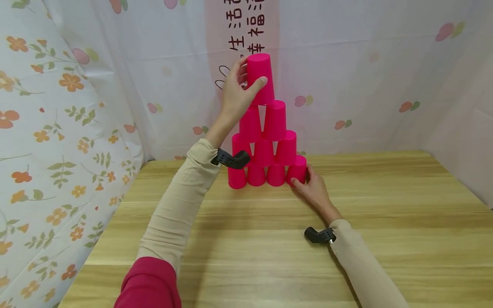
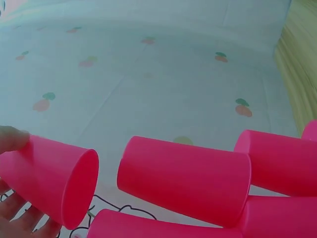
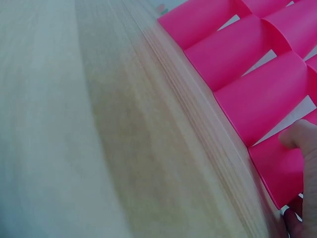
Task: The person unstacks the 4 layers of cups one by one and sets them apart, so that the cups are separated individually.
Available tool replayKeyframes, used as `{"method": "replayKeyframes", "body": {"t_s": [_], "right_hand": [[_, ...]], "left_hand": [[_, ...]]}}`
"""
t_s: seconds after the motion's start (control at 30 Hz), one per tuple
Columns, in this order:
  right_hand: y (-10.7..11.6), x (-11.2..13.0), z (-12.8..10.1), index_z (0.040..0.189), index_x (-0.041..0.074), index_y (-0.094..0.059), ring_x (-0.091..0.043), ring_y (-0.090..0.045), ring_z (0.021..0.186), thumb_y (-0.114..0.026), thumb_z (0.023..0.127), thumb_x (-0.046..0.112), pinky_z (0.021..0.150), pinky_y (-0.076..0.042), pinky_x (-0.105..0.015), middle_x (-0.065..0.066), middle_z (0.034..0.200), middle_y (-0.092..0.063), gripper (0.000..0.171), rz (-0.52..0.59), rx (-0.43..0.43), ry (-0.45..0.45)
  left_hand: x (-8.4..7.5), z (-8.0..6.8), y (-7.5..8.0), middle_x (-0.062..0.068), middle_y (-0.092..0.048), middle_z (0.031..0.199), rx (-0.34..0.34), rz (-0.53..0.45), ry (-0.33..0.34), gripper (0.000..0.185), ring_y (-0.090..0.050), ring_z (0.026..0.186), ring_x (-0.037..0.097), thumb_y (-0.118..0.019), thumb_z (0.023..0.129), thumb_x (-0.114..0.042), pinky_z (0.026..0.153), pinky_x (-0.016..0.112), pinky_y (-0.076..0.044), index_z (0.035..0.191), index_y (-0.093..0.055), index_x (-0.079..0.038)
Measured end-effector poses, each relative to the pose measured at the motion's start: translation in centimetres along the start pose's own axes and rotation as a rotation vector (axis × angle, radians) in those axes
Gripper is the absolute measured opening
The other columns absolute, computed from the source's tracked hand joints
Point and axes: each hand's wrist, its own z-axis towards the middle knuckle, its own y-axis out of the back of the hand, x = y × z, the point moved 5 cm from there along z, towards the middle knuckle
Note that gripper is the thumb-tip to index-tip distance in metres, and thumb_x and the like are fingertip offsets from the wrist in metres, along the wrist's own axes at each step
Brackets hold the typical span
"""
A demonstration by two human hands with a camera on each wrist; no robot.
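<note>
My left hand (image 1: 236, 92) grips an upside-down pink cup (image 1: 259, 79), thumb on its near side and fingers round the back. In the left wrist view a gap shows between the rim of this held cup (image 2: 47, 176) and the two cups (image 2: 184, 181) of the row below. Under them stands a row of three, then a bottom row of several cups (image 1: 256, 175) on the table, all upside down. My right hand (image 1: 315, 188) holds the rightmost bottom cup (image 1: 297, 171) between thumb and fingers; its thumb lies on that cup (image 3: 277, 166) in the right wrist view.
The pyramid stands near the back of the wood-grain table (image 1: 262, 239). Behind it hangs a white curtain (image 1: 346, 85) with fruit prints and a pink panel (image 1: 215, 25) of writing. A flowered curtain (image 1: 69, 128) hangs along the left side.
</note>
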Motion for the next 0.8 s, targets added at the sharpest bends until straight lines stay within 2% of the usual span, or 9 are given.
{"method": "replayKeyframes", "body": {"t_s": [0.23,0.43,0.63,0.7,0.8], "right_hand": [[0.1,-0.1,0.0,0.126,-0.005,-0.044,-0.033,-0.057,0.097,-0.066,0.082,0.016,0.082,-0.046,-0.044,-0.023,0.109,-0.059,0.053,-0.014,0.0,0.017],[0.1,-0.3,0.3,0.125,-0.005,-0.044,-0.033,-0.057,0.098,-0.066,0.082,0.016,0.083,-0.046,-0.043,-0.022,0.111,-0.059,0.053,-0.026,0.001,0.01],[0.3,-0.2,0.5,0.127,-0.006,-0.044,-0.034,-0.056,0.098,-0.066,0.082,0.018,0.083,-0.046,-0.045,-0.024,0.111,-0.058,0.055,-0.04,-0.003,0.023],[0.3,-0.2,0.5,0.127,-0.006,-0.043,-0.035,-0.056,0.099,-0.066,0.082,0.018,0.084,-0.046,-0.046,-0.024,0.112,-0.058,0.056,-0.044,0.0,0.029],[0.3,-0.3,0.5,0.127,-0.006,-0.043,-0.034,-0.056,0.1,-0.066,0.082,0.018,0.084,-0.046,-0.045,-0.024,0.113,-0.057,0.056,-0.044,0.001,0.023]], "left_hand": [[-0.1,-0.2,1.7,0.009,-0.052,0.125,-0.122,-0.002,0.01,0.06,-0.054,0.107,0.018,-0.07,0.081,-0.015,0.085,0.025,-0.049,0.133,-0.042,-0.002],[-0.3,-0.4,3.2,0.01,-0.052,0.125,-0.144,0.008,-0.004,0.061,-0.054,0.107,0.019,-0.07,0.081,-0.015,0.085,0.026,-0.049,0.133,-0.043,-0.002],[-1.6,-1.9,5.4,0.016,-0.052,0.125,-0.173,0.056,0.008,0.056,-0.053,0.109,0.024,-0.066,0.083,-0.01,0.088,0.029,-0.048,0.132,-0.042,0.004],[-1.2,-2.4,6.3,0.016,-0.051,0.125,-0.185,0.062,0.005,0.056,-0.053,0.11,0.024,-0.065,0.083,-0.009,0.089,0.029,-0.047,0.132,-0.041,0.004],[0.6,-2.8,7.4,0.014,-0.05,0.126,-0.196,0.078,0.006,0.057,-0.051,0.111,0.023,-0.065,0.083,-0.01,0.091,0.029,-0.046,0.133,-0.039,0.002]]}}
